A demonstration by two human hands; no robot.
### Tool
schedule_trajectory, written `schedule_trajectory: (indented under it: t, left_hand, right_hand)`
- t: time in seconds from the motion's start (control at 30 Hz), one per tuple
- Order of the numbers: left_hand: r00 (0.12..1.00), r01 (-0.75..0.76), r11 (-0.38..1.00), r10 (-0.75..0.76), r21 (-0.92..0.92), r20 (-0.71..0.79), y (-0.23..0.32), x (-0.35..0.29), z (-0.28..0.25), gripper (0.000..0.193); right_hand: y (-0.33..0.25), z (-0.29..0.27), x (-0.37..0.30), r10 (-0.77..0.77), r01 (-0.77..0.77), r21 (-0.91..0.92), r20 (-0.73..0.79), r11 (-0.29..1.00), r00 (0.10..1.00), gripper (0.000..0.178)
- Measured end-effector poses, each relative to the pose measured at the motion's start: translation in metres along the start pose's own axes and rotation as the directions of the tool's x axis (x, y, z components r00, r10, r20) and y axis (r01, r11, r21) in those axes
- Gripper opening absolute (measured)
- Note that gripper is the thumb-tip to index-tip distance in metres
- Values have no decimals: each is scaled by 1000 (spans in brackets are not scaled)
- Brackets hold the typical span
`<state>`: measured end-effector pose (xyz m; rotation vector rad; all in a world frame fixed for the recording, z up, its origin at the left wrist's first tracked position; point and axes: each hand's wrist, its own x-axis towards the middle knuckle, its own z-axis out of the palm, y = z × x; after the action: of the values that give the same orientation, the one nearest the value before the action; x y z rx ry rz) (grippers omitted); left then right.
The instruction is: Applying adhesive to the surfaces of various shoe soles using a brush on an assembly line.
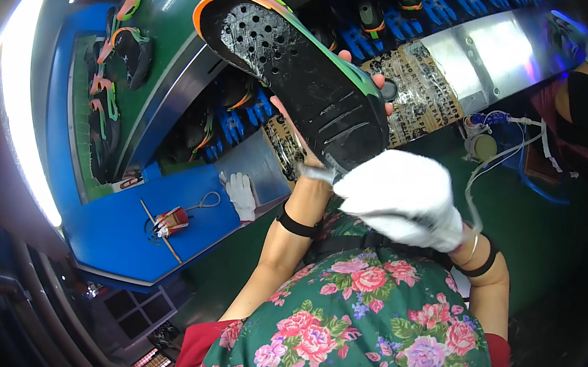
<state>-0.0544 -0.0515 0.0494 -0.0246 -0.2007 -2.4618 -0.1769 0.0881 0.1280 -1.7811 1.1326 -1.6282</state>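
My left hand (290, 121) grips a shoe (311, 79) from beneath, thumb on one side and fingertips curled round the other edge. The shoe's black underside faces up, glossy in places, with a cluster of round holes at one end and grooves at the other. Its rim runs from orange to green. My right hand (406, 194), in a white glove, is closed beside the grooved end. A thin greyish tool (317, 174) sticks out from the glove; it is blurred, so its kind and whether it touches the shoe are unclear.
At left, a blue table (117, 219) bears a red tin with a stick (171, 223) and a white glove (240, 196). Orange-green shoe parts (108, 105) lie on a green surface behind. Blue racks with shoes (377, 23) line the far side. Another person's arm (580, 94) shows at right, near a hose (482, 177).
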Motion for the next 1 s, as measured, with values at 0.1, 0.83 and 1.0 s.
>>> schedule_trajectory:
  t: [0.1,0.83,1.0]
  left_hand:
    - [998,59,998,-59,39,-3,0,1,-4,113]
    - [920,387,910,-391,150,-2,6,4,11,117]
    - [860,501,788,-408,358,-305,22,6,7,111]
  right_hand:
    - [6,-10,-2,95,-95,1,-82,995,992,21]
    - [18,-29,-14,135,-134,-23,89,991,987,19]
    - [22,-9,-33,-97,124,-141,186,982,978,27]
